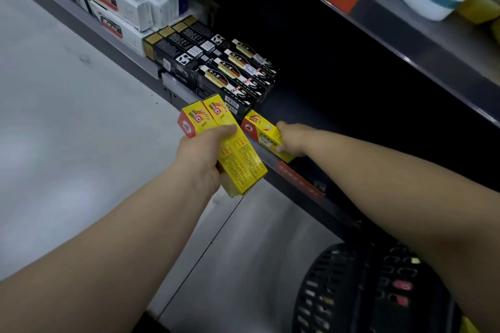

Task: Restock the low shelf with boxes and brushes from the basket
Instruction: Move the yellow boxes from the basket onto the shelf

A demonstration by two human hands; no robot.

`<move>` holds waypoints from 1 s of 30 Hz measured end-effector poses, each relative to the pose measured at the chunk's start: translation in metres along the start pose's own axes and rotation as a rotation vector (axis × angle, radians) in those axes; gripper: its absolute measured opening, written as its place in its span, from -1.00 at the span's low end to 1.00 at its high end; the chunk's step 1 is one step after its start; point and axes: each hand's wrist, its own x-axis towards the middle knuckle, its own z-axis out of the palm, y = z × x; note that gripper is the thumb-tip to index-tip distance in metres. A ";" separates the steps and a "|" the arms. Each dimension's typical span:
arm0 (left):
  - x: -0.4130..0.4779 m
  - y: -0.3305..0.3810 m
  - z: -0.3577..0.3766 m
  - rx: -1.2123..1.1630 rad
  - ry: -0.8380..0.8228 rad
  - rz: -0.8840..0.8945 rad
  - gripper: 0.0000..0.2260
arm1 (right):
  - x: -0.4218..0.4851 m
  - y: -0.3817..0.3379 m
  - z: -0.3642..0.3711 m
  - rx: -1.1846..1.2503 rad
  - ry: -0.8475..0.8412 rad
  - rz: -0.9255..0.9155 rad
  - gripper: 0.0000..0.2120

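The restocking is looking partly done: black boxes [238, 76] and white boxes [127, 3] are already sitting in rows on the low shelf [297, 178], beyond and to the left of both hands, while the dark stretch behind the right hand is showing bare. The left hand [201, 154] is closing firmly around two yellow boxes [230, 149], carrying them just off the shelf's front edge. The right hand [293, 140] is wrapping its fingers around a single yellow box [261, 130], setting it on the shelf lip beside the black ones. The black basket [351, 292] is waiting below the right forearm; its contents are too dim to tell, so brushes probably remain.
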 end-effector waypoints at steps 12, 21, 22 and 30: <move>0.001 0.001 -0.005 0.055 0.013 -0.003 -0.66 | -0.005 -0.003 0.002 0.018 -0.054 0.044 -0.36; -0.006 0.003 0.003 0.044 -0.092 0.042 -0.86 | -0.070 -0.017 -0.043 0.949 -0.348 -0.426 -0.55; -0.006 0.003 0.004 0.048 -0.111 0.058 -0.85 | -0.074 -0.018 -0.041 0.923 -0.361 -0.457 -0.54; -0.004 0.002 0.007 0.058 -0.099 0.112 -0.85 | -0.051 0.034 -0.045 0.996 0.047 -0.250 -0.71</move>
